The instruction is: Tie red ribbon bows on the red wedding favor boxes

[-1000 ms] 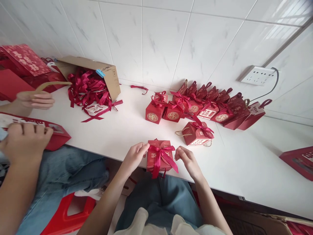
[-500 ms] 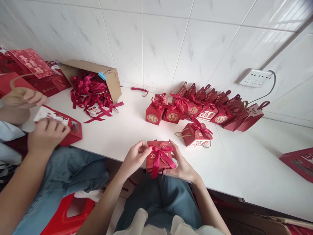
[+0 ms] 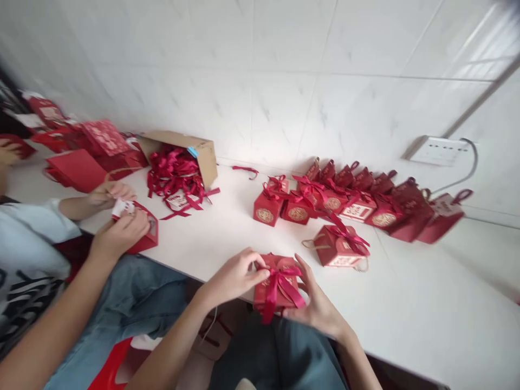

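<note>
We have the red box [image 3: 263, 292] at lower center, bow [image 3: 280, 275] tied, our left hand [image 3: 233, 277] pinching the bow's left loop, our right hand [image 3: 319, 309] gripping the box's right side; bowed boxes [image 3: 333, 202] sit right of center, so likely only tidying remains.

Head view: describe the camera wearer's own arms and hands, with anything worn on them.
The left hand and right hand are ungloved, each with slim fingers. No watch or bracelet shows at either wrist. The forearms are slender and bare, with no sleeves in view. Blur hides finer details such as nails.
</note>
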`<state>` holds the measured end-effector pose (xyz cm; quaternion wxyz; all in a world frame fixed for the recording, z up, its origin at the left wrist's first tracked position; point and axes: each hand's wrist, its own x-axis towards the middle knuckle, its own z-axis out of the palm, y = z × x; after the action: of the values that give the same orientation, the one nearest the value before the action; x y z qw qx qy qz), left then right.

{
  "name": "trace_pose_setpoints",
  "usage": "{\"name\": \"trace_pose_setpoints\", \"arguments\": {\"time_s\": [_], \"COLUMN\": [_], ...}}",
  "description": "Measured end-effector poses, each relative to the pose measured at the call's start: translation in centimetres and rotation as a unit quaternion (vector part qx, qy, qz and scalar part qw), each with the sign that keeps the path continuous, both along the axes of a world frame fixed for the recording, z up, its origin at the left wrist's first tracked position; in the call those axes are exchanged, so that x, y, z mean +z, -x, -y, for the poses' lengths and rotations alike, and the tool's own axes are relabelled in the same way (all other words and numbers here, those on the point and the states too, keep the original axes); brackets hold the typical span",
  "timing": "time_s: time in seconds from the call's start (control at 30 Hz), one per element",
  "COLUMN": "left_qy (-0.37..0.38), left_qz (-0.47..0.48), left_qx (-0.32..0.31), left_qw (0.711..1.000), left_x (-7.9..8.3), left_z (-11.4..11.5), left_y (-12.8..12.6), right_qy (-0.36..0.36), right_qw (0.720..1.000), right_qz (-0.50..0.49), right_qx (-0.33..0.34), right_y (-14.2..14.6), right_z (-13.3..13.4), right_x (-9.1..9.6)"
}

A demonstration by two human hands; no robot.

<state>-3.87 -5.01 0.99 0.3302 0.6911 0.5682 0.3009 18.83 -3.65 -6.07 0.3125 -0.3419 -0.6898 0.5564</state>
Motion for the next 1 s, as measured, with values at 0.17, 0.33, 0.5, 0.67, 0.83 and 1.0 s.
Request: {"name": "trace_pose_setpoints", "arguments": {"time_s": [0.17, 0.33, 0.5, 0.67, 0.83, 1.0], "left_qy": [0.033, 0.100, 0.112, 0.062, -0.041, -0.226], "left_qz": [0.035, 0.103, 0.148, 0.129, 0.090, 0.033], "left_qx": [0.050, 0.098, 0.078, 0.097, 0.089, 0.047], "left_qw": [0.998, 0.985, 0.980, 0.985, 0.991, 0.972], "left_x": [-0.3, -0.2, -0.2, 0.8, 2.7, 3.2], "left_z": [0.9, 1.9, 2.5, 2.5, 1.9, 2.3], "left_y": [-0.8, -1.5, -2.3, -4.3, -6.8, -9.8], "right_qy": [-0.075, -0.085, -0.092, -0.220, -0.269, -0.275], "right_qw": [0.996, 0.990, 0.985, 0.965, 0.948, 0.934], "right_qz": [0.002, 0.009, 0.039, 0.011, 0.008, -0.013], "right_qx": [-0.046, -0.110, -0.143, -0.143, -0.172, -0.226], "right_y": [0.2, 0.1, -1.0, -1.8, -3.1, -4.7], "right_z": [-0.1, 0.6, 0.6, 0.6, 0.8, 1.8], "right_x": [-2.3, -2.1, -1.9, -1.1, 1.5, 3.0]}}
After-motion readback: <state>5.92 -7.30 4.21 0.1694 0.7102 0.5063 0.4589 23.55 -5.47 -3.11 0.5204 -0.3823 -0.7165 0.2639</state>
